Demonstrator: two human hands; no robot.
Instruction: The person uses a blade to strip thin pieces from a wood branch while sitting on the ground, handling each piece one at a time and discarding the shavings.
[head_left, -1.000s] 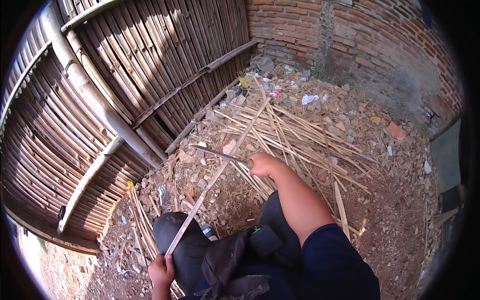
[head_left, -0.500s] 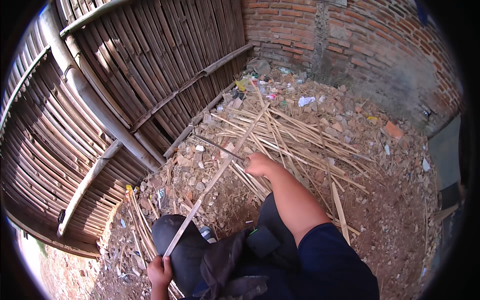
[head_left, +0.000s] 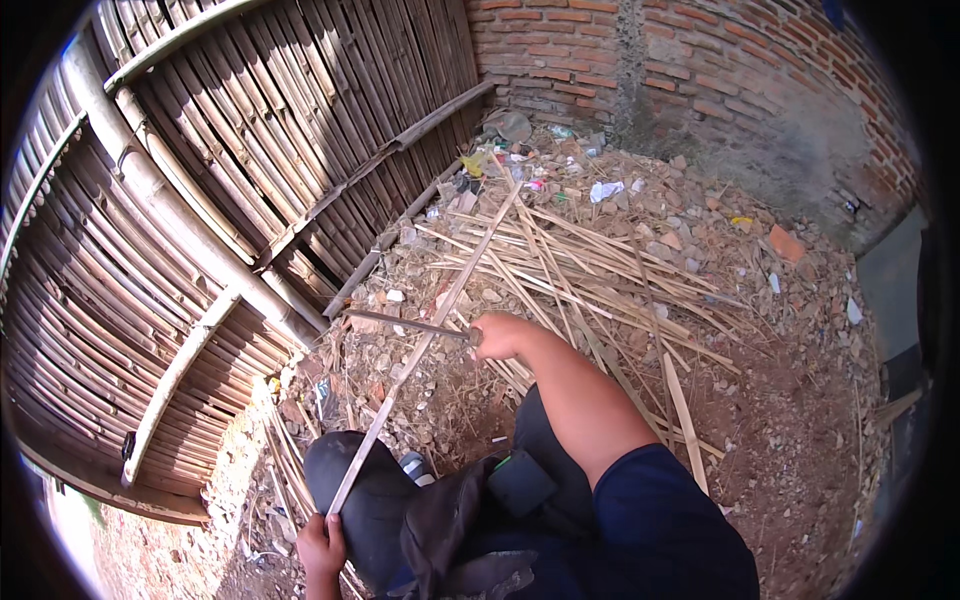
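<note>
A long, flat bamboo strip (head_left: 378, 418) slants from beside my left knee out over the rubble, its far end above the pile of strips. My left hand (head_left: 321, 545) is closed round its near end. My right hand (head_left: 498, 336), arm stretched forward, grips the handle of a long-bladed knife (head_left: 400, 322). The blade points left and crosses the bamboo strip about midway; whether it bites into the strip I cannot tell. My fingers cover most of the handle.
Many thin bamboo strips (head_left: 600, 270) lie in a loose pile ahead. Others (head_left: 283, 440) lie left of my left knee. A bamboo fence (head_left: 230, 130) stands at the left and a brick wall (head_left: 740, 90) at the back. Stones and litter cover the ground.
My right hand has drawn a little nearer and to the left, and the knife blade now lies more crosswise over the strip. My left hand keeps its hold in nearly the same place.
</note>
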